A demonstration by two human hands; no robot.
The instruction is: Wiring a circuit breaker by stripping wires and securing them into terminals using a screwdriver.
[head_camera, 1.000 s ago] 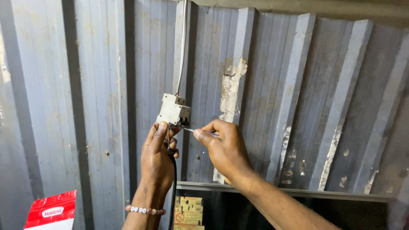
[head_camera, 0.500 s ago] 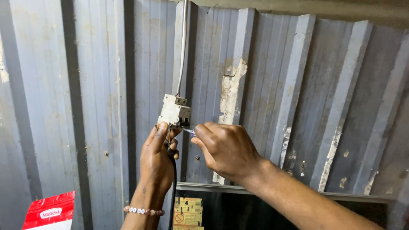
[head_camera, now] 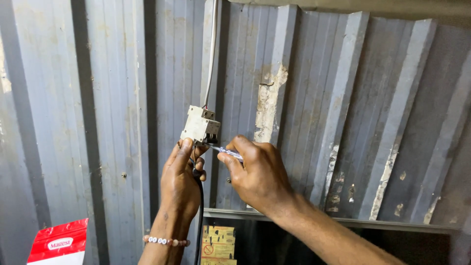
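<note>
Off-white breaker box (head_camera: 200, 126), frame centre, scuffed, cable above. Left hand (head_camera: 180, 182) steadies underside; right hand (head_camera: 257, 175) pinches screwdriver (head_camera: 226, 150).

We see a wall of corrugated metal sheet (head_camera: 343, 122), painted matt grey, with paint flaked away in rough, pale patches. The small breaker box (head_camera: 200, 126) looks like smooth, dull off-white plastic. The screwdriver (head_camera: 226, 151) has a clear glossy plastic handle. A black cable (head_camera: 199, 216) looks smooth and rubbery. The red packet (head_camera: 59, 243) is shiny.
</note>
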